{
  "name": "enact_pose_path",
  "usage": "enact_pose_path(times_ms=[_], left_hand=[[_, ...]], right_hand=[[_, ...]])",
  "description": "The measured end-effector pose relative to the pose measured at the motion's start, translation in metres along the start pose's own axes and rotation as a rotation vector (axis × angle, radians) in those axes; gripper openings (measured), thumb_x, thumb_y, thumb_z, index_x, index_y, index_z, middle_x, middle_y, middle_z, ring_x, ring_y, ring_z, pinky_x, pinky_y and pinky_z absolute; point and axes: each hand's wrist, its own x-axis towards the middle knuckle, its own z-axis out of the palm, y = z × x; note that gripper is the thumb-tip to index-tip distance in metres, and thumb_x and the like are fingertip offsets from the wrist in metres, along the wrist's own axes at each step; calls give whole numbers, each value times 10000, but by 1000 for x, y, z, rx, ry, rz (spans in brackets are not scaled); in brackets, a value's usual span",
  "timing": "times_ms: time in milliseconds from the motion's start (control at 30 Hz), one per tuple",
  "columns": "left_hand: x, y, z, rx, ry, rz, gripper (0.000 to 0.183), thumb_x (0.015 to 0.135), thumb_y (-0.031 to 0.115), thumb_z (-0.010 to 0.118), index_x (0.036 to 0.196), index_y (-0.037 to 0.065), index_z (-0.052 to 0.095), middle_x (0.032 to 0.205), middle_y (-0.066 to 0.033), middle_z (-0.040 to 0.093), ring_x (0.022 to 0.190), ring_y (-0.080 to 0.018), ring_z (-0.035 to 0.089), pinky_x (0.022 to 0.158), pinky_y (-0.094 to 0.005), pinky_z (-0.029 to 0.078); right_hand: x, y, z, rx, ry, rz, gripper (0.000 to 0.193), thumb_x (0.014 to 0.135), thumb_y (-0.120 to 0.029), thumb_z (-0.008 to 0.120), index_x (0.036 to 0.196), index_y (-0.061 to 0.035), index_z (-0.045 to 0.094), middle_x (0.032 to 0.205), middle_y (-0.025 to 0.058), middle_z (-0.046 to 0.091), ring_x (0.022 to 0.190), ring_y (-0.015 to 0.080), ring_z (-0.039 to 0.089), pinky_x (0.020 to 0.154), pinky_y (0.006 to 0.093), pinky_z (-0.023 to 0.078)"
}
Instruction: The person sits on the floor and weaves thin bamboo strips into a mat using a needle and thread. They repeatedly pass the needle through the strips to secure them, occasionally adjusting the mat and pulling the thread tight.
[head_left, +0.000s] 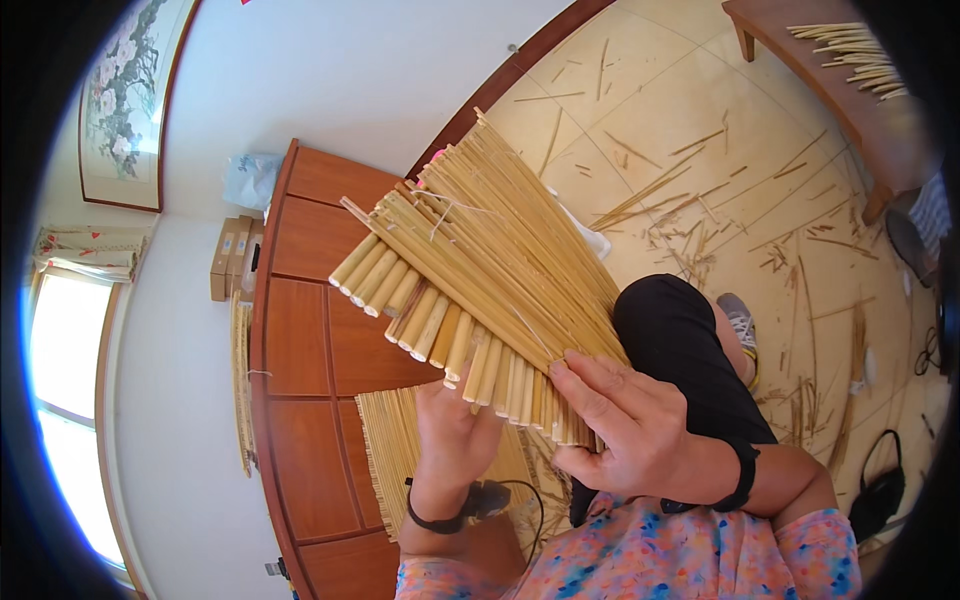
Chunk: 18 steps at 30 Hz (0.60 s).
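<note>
A fan-like mat of straw-coloured reed stalks [520, 250] is held up in front of me, slanting from upper left to lower right. Pale thread crosses the stalks near its far end, and a row of cut stalk ends lines its left edge. My right hand [640, 425] is closed on the lower edge, fingers on top and thumb beneath. At the left, my left hand [455, 430] grips the mat from underneath; most of its fingers are hidden behind the stalks. Dark bands circle both wrists.
Another stalk mat [385, 440] lies on the reddish-brown wooden cabinet [300, 340] at left. Broken stalks [690, 210] litter the tiled floor. A wooden table [800, 50] bearing more stalks [855, 55] stands at far right. A black bag [878, 505] lies at lower right.
</note>
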Motion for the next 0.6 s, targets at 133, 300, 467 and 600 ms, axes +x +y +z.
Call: enact_pose_path(times_ms=[133, 300, 467, 600], left_hand=[[-2, 5, 0, 55, 2, 27, 197, 841, 30, 670, 1027, -18, 715, 968, -132, 731, 907, -286, 707, 799, -348, 529], [-5, 7, 11, -52, 7, -126, 260, 862, 38, 698, 1114, -26, 687, 1065, -110, 719, 998, -208, 683, 866, -333, 521], [-4, 19, 20, -161, 124, -166, 546, 887, 21, 697, 1381, -45, 475, 1304, -119, 604, 1182, -188, 588, 1006, -324, 465], [-5, 17, 22, -83, 128, -113, 570, 899, -4, 665, 1415, -58, 428, 1328, -124, 586, 1210, -191, 572, 1046, -335, 448]], right_hand=[[-1, 0, 1, -3, 3, -29, 586, 574, -129, 751, 1127, 59, 703, 1054, 244, 715, 880, 360, 729, 794, 382, 610], [-2, 0, -1, -15, -5, -22, 584, 607, -132, 750, 1155, 59, 687, 1076, 242, 706, 887, 363, 721, 810, 382, 605], [-5, 0, 2, -23, -14, -54, 582, 668, -145, 752, 1202, 65, 656, 1109, 249, 683, 884, 364, 708, 801, 375, 597], [-5, -2, 4, -34, 13, -49, 578, 635, -126, 741, 1177, 63, 671, 1089, 246, 694, 887, 366, 713, 799, 379, 601]])
